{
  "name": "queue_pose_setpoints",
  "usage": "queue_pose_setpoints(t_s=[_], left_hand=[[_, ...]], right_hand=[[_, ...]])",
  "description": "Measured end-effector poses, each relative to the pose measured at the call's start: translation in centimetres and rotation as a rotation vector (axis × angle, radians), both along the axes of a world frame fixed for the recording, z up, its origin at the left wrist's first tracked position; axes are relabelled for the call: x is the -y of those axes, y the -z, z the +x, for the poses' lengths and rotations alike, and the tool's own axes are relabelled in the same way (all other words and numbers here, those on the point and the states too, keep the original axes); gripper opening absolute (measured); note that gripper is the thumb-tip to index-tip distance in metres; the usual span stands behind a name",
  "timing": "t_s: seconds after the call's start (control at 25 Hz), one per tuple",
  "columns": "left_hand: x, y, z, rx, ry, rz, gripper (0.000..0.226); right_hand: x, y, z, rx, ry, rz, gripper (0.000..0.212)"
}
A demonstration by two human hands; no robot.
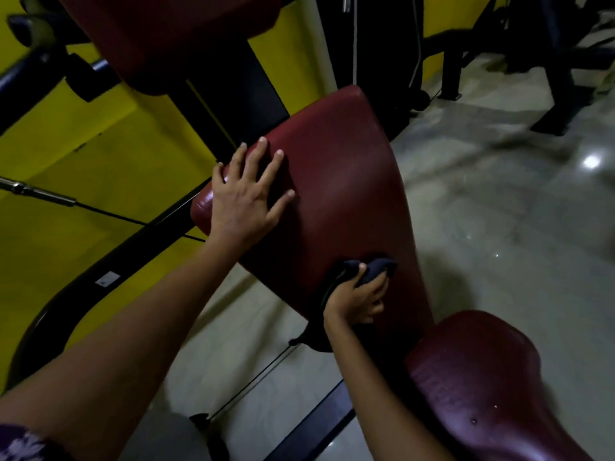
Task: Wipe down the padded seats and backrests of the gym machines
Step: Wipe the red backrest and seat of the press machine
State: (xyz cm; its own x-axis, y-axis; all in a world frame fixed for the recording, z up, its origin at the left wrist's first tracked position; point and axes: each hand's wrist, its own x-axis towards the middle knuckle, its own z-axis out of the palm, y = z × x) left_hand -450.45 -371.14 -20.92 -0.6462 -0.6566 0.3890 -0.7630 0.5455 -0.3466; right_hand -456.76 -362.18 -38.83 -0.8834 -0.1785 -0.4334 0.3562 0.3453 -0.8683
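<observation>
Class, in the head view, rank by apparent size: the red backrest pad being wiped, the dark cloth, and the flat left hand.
1. Red backrest pad
2. Left hand
3. Dark cloth, partly hidden by the right hand, so its rank is unsure.

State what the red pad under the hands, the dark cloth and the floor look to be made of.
Red pad: likely vinyl or leatherette over padding; smooth, with a soft sheen.
Dark cloth, gripped by the right hand: soft woven or knit fabric; it bunches and is matte.
Floor: probably polished stone or tile; glossy, reflecting lights.
</observation>
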Motion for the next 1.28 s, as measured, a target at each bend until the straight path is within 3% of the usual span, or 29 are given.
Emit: queue_pose_setpoints(t_s=[0.04,0.12,0.24,0.32,0.44,0.48,0.52,0.64,0.72,0.76,0.84,0.96,1.0,1.08,1.28], left_hand=[[-0.4,0.4,-0.5,-0.009,-0.022,-0.008,0.07],[-0.8,1.3,-1.1,-0.001,-0.038,-0.053,0.07],[-0.9,2.0,-1.3,0.134,0.174,-0.143,0.061],[-0.6,2.0,-1.3,0.157,0.238,-0.147,0.056],[-0.9,2.6,-1.2,0.118,0.198,-0.178,0.054],[-0.9,2.6,-1.2,0.121,0.202,-0.19,0.053],[-0.8,2.6,-1.2,0.125,0.208,-0.194,0.052],[-0.5,2.4,-1.2,0.115,0.217,-0.196,0.05],[-0.6,2.6,-1.2,0.107,0.216,-0.199,0.05],[-0.7,2.7,-1.2,0.104,0.218,-0.199,0.05],[-0.6,2.7,-1.2,0.106,0.22,-0.205,0.05],[-0.7,2.8,-1.2,0.089,0.221,-0.209,0.05],[-0.8,2.8,-1.2,0.085,0.224,-0.212,0.05],[-0.7,2.8,-1.2,0.09,0.226,-0.219,0.05],[-0.6,2.7,-1.2,0.1,0.222,-0.219,0.051]], right_hand=[[0.0,-1.3,1.5,-0.002,0.006,-0.008,0.067],[-0.3,-3.0,4.4,-0.307,-0.065,-0.091,0.065],[-0.5,-0.5,5.3,-0.628,-0.159,-0.134,0.056],[-0.9,2.3,2.8,-0.482,-0.097,-0.077,0.06],[-0.8,3.5,-1.7,0.139,0.057,-0.005,0.056],[-0.1,2.4,-2.5,0.209,0.071,-0.015,0.056],[0.8,0.7,-2.9,0.14,0.058,-0.035,0.058],[2.7,-4.2,-2.8,-0.456,-0.04,-0.151,0.06],[3.3,-3.8,-3.7,-0.752,-0.104,-0.187,0.053],[3.2,-2.5,-4.6,-0.796,-0.118,-0.181,0.052],[2.6,0.4,-6.6,-0.573,-0.039,-0.122,0.056],[2.2,1.8,-8.3,0.114,0.061,-0.065,0.055],[2.5,0.9,-8.4,0.165,0.056,-0.068,0.054],[3.4,-2.6,-8.5,0.014,0.037,-0.084,0.054],[7.6,-12.2,-9.1,-0.735,-0.198,-0.107,0.053]])
